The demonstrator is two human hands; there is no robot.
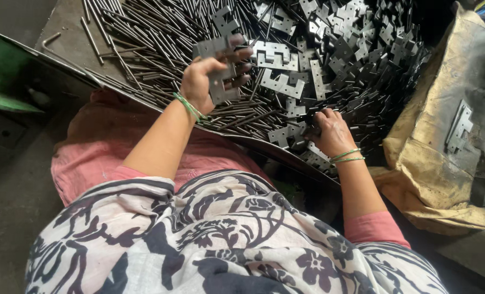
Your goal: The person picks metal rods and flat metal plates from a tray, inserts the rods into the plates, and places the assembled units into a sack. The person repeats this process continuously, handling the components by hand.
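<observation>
Near the middle of the frame, the left hand is lifted up and closed around a small stack of flat metal hinge plates. The fingers wrap the front of the stack and the thumb presses on top. A green thread goes around that wrist.

Lower and to the right, the right hand lies down in the heap of hinge plates. Its fingers are curled into the pieces, but it is hard to tell if they have closed on 1 yet. 2 green bangles sit on that wrist.

To the upper left of the hands lies a pile of thin metal rods, touching the heap of plates. Both piles rest on a metal tray. At the right of the frame there is a worn sack with 1 plate lying on it.

It looks like a gathering step: plates get picked from the heap and added to the held stack. The next move likely calls for pinching 1 plate free of the tangle and turning it to match the stack.
</observation>
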